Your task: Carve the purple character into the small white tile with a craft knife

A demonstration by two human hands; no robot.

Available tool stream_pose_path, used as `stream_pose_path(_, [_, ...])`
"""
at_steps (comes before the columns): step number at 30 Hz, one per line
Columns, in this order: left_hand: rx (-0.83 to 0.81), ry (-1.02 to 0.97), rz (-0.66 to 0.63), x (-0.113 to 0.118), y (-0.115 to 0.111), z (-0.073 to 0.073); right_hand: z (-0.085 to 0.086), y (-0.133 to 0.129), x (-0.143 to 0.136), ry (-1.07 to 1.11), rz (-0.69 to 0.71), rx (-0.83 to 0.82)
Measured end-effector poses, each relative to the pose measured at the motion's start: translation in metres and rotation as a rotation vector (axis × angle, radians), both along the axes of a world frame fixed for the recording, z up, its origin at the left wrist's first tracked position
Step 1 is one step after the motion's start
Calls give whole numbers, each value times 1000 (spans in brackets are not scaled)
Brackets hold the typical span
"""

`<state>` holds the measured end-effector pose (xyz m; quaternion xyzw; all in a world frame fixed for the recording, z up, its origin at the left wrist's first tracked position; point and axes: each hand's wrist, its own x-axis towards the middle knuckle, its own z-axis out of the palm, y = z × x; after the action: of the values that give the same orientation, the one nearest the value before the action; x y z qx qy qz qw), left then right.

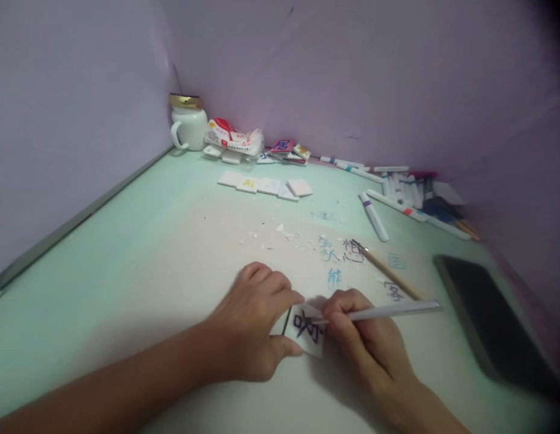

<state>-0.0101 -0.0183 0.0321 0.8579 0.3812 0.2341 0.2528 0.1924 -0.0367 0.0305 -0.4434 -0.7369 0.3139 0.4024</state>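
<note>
A small white block [311,345] bears dark handwritten strokes and a dark line near its left edge. My left hand [257,328] is closed on the block, thumb and forefinger at its near and far edges. In my right hand [368,337] is a slim pale pen-like tool [397,310], gripped like a pen. Its thin tip reaches the dark strokes on the block; whether it is a blade or a nib I cannot make out. A thin wooden-handled tool [392,274] lies just beyond my right hand, beside characters written on the tabletop.
White scraps [282,230] are scattered beyond my hands. Farther back lie several white blocks [266,185], a plastic packet [234,140], a lidded white mug [189,128] and coloured blocks [286,149]. Markers [374,217] lie back right; a dark phone-like slab [492,319] is at right.
</note>
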Motion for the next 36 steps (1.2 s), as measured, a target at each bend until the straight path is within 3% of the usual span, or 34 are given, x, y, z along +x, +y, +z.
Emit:
stream_pose_path(8, [90,-7,49,0,-4,-3,6,-17,-2,166,-142,-285])
stream_pose_path(14, [97,-8,56,0,-4,-5,8,-19,0,141,-189,-362])
stream_pose_path(25, [90,37,53,0,-5,-2,8,-16,2,133,-201,-423])
stream_pose_path(36, [76,110,108,2,-6,0,5,-11,8,320,-105,-554])
